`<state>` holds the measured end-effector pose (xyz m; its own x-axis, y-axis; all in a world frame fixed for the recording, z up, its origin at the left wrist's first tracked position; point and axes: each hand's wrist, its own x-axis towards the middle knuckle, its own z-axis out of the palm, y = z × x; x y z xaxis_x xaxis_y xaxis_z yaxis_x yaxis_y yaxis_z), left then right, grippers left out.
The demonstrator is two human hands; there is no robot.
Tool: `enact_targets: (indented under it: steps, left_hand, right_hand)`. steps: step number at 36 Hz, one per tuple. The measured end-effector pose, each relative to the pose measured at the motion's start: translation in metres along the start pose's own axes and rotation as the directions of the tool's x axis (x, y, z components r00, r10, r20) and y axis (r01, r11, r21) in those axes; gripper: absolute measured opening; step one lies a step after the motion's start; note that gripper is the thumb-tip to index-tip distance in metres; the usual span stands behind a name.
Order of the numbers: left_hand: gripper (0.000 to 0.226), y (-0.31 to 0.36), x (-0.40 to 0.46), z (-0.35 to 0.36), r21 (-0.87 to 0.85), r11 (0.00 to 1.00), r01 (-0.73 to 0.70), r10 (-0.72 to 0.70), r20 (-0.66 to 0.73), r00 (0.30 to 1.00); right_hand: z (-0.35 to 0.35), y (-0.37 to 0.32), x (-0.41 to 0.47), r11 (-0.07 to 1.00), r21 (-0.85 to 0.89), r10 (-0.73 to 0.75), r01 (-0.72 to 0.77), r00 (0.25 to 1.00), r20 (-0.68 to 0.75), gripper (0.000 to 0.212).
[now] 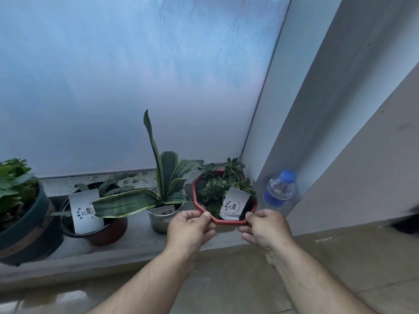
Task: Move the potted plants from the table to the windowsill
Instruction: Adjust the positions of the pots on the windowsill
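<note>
We have both hands on the red octagonal pot point(225, 196) at the right end of the windowsill point(136, 236). Left hand point(189, 230) pinches the near-left rim, thumb on top, fingers curled under. Right hand point(263, 230) does the same on the near-right rim. Both are closed on the pot, neither wide.

Key relation: the pot lies straight beyond our fingers, far side of both hands, centred between them. Neither hand is clearly nearer; the grip looks symmetric. The pot is roughly as wide as deep, so no real long axis. Its base is hidden by our hands, so we cannot tell if it is resting on the sill or just above it.

Neighbours: the metal pot with the tall striped plant point(162, 217) sits just left, close to our left hand, and its leaves reach toward the red rim. A water bottle point(280, 189) stands just right, in the corner by the wall. A white tag point(235, 203) sticks up in the red pot's near side.

We judge the next move is setting down and letting go, hands pulling back toward us. The risk is snagging the striped leaves on the left.

Two more pots point(95, 220) point(25, 223) already sit further left.
</note>
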<state>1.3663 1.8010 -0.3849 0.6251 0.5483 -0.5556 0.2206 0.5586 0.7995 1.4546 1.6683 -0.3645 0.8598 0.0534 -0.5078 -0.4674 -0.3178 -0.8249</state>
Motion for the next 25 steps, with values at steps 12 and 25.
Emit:
enact_targets:
  steps: [12, 25]
  left_hand:
    - [0.024, -0.002, -0.002, 0.001, -0.012, 0.999, 0.047, -0.047, 0.017, 0.999]
    - [0.015, 0.047, -0.044, -0.010, 0.116, 0.983, -0.142, 0.135, 0.066, 0.989]
  right_hand:
    - [0.001, 0.003, 0.002, 0.999, 0.001, -0.049, 0.049, 0.998, -0.039, 0.011]
    - [0.000, -0.037, -0.072, 0.884, -0.095, -0.439, 0.458, 0.882, 0.170, 0.011]
